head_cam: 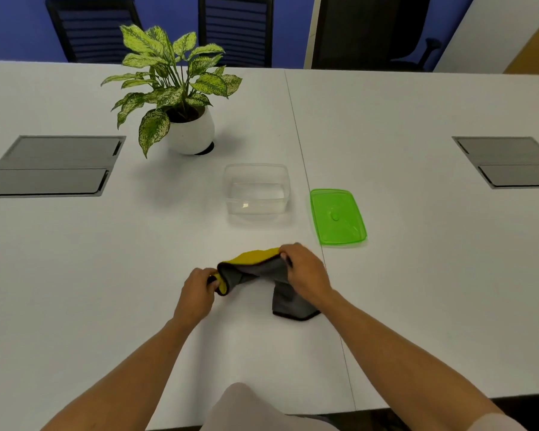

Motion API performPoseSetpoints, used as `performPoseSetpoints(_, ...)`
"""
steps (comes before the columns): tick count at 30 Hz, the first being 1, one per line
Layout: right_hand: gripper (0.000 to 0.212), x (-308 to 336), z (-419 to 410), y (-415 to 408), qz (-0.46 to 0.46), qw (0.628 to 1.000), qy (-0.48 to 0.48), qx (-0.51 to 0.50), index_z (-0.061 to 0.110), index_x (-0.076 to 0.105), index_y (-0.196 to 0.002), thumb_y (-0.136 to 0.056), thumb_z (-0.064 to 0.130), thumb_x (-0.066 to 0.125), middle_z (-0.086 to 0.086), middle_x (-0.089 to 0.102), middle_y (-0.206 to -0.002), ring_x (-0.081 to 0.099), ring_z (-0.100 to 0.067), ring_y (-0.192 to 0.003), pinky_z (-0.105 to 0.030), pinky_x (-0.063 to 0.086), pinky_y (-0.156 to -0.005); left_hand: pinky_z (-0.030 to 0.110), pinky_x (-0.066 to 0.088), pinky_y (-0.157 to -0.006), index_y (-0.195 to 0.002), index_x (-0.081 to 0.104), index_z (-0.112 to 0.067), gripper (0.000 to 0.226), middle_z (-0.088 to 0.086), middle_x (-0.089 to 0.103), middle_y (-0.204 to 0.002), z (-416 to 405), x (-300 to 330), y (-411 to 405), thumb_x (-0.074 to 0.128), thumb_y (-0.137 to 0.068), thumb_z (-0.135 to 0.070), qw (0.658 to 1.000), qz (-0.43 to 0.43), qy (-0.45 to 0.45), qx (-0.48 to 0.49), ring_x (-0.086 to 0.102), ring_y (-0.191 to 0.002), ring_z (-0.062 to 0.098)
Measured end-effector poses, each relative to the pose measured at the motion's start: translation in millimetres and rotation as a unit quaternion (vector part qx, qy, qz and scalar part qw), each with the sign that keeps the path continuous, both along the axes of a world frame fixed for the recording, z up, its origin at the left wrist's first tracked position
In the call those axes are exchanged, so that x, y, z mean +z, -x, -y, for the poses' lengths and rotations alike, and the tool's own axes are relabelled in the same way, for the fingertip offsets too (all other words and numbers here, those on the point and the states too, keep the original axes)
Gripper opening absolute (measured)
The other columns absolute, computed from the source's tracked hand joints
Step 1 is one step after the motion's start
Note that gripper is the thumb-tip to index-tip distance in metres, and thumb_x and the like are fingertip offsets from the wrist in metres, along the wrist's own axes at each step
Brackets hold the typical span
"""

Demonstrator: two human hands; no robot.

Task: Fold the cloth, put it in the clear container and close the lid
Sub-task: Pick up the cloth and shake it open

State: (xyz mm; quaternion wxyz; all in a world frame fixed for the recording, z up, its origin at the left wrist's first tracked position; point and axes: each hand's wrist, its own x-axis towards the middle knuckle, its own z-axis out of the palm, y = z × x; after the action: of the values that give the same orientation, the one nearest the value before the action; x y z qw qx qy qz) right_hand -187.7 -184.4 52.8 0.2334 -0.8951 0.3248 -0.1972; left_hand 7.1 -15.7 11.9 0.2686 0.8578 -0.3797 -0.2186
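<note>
A grey and yellow cloth lies bunched on the white table in front of me. My left hand pinches its left end, where the yellow side shows. My right hand grips its right part, and a grey corner hangs out below that hand. Beyond the cloth stands the clear container, open with nothing inside. Its green lid lies flat on the table just right of it.
A potted plant in a white pot stands behind the container to the left. Grey cable flaps are set into the table at far left and another set of flaps at far right. Dark chairs line the far edge.
</note>
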Motion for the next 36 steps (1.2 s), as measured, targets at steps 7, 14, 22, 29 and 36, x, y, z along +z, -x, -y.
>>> performPoseSetpoints(7,0.009,72.9,80.1,-2.0,0.188,0.966,-0.046,-0.172,0.013,0.070,-0.092,-0.088,0.013,0.062,-0.003,0.072,-0.090,0.065,-0.017,-0.083,-0.023,0.047,-0.077,0.023,0.040,-0.076,-0.095,0.073,-0.007,0.010,0.006,0.066,-0.089,47.9,71.2,-40.5,0.069,-0.085,-0.008,0.990,0.013,0.139,-0.015,0.057,-0.084,0.017)
performPoseSetpoints(14,0.006,130.8,131.6,15.5,0.296,0.918,-0.049,-0.258,0.016,0.071,-0.090,-0.086,0.015,0.066,0.005,0.070,-0.085,0.065,-0.013,-0.082,-0.021,0.048,-0.077,0.026,0.041,-0.080,-0.099,0.073,-0.005,0.017,0.010,0.067,-0.091,90.1,147.6,-82.2,0.072,-0.082,-0.005,0.971,0.100,0.212,-0.046,0.059,-0.086,0.022)
performPoseSetpoints(22,0.010,182.9,158.9,26.4,0.307,0.925,-0.002,-0.225,0.016,0.070,-0.097,-0.090,0.018,0.064,0.004,0.069,-0.092,0.063,-0.011,-0.085,-0.012,0.047,-0.074,0.027,0.036,-0.077,-0.097,0.067,-0.003,0.014,0.011,0.054,-0.092,124.5,220.2,-113.0,0.061,-0.093,-0.015,0.941,0.194,0.277,-0.004,0.047,-0.085,0.018)
performPoseSetpoints(29,0.009,214.0,174.4,32.7,0.301,0.938,0.026,-0.172,0.014,0.071,-0.095,-0.087,0.015,0.067,0.002,0.070,-0.090,0.061,-0.009,-0.081,-0.006,0.045,-0.071,0.033,0.035,-0.054,-0.088,0.055,-0.020,0.025,-0.003,0.055,-0.070,131.1,258.4,-118.2,0.053,-0.094,-0.044,0.927,0.248,0.275,0.057,0.048,-0.065,0.021)
performPoseSetpoints(36,0.013,259.8,180.6,43.7,0.315,0.944,-0.050,-0.090,0.010,0.068,-0.099,-0.087,0.005,0.066,-0.004,0.067,-0.092,0.062,-0.009,-0.071,-0.018,0.055,-0.059,0.029,0.041,-0.058,-0.083,0.063,-0.013,0.019,0.009,0.063,-0.073,132.4,306.8,-133.6,0.064,-0.091,-0.030,0.935,0.158,0.318,-0.020,0.055,-0.069,0.024)
